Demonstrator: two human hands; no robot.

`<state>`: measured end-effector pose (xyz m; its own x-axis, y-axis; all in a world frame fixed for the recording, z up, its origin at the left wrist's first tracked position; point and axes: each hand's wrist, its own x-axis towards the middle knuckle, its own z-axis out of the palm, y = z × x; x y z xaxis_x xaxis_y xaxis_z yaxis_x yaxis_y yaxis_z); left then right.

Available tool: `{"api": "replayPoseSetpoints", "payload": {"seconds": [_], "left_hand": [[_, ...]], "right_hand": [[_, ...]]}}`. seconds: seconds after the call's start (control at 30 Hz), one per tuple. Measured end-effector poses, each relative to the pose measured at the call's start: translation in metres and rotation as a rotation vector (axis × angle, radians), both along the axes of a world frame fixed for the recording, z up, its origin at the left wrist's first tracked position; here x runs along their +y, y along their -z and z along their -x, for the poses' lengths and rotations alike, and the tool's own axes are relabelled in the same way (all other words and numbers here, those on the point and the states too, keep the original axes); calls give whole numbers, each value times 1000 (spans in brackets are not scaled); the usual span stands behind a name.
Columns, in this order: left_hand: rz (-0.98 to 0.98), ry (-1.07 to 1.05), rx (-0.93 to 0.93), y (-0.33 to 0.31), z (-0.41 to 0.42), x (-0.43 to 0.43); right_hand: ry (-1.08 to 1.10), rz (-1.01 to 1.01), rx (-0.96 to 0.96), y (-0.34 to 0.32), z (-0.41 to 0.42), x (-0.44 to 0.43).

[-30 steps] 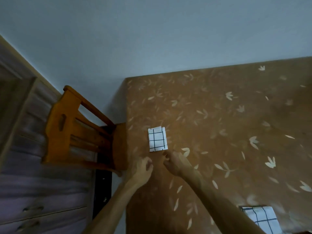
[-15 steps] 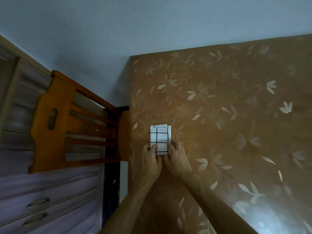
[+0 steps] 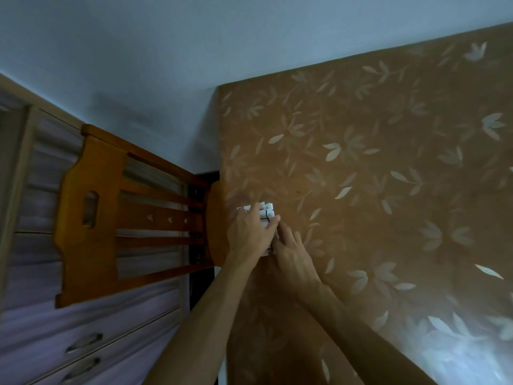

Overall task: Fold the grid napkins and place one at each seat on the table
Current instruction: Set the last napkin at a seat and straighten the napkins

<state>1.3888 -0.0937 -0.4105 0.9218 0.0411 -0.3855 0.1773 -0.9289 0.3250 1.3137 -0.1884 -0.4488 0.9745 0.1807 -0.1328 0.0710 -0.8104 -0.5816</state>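
A folded white napkin with a black grid (image 3: 267,212) lies near the left edge of the brown leaf-patterned table (image 3: 388,190), in front of a wooden chair (image 3: 91,218). My left hand (image 3: 249,232) lies flat on top of the napkin with its fingers spread and covers most of it. My right hand (image 3: 294,257) touches the napkin's right and near edge with extended fingers. Only the far edge and a strip between the hands show.
The chair is tucked against the table's left side. Behind it stands a pale chest of drawers (image 3: 69,343) with metal handles. A light grey wall runs past the table's far edge. The table surface stretches away to the right.
Both hands moved forward from the napkin's near edge onto it. My left hand now covers its top; the napkin has shifted slightly left toward the chair.
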Motion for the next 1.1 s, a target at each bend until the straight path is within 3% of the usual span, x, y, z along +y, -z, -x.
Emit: {"api": "replayPoseSetpoints", "payload": {"seconds": [0.27, 0.4, 0.5, 0.67, 0.77, 0.9, 1.0, 1.1], "left_hand": [[31, -57, -82, 8, -3, 29], [192, -124, -122, 10, -10, 41], [270, -5, -109, 15, -5, 45], [67, 262, -267, 24, 11, 56], [-105, 438, -218, 32, 20, 60], [-184, 455, -75, 36, 36, 64], [-243, 484, -70, 41, 43, 64], [-311, 503, -83, 45, 46, 63]], "right_hand": [[24, -33, 8, 1, 8, 0], [-15, 36, -48, 0, 3, 5], [-42, 34, -56, 2, 2, 5], [13, 14, -12, 1, -3, 2], [29, -10, -11, -9, -11, 0], [7, 53, 16, -2, -26, 0], [-98, 82, 158, 1, -31, -2], [-89, 75, 172, -5, -30, 0]]}}
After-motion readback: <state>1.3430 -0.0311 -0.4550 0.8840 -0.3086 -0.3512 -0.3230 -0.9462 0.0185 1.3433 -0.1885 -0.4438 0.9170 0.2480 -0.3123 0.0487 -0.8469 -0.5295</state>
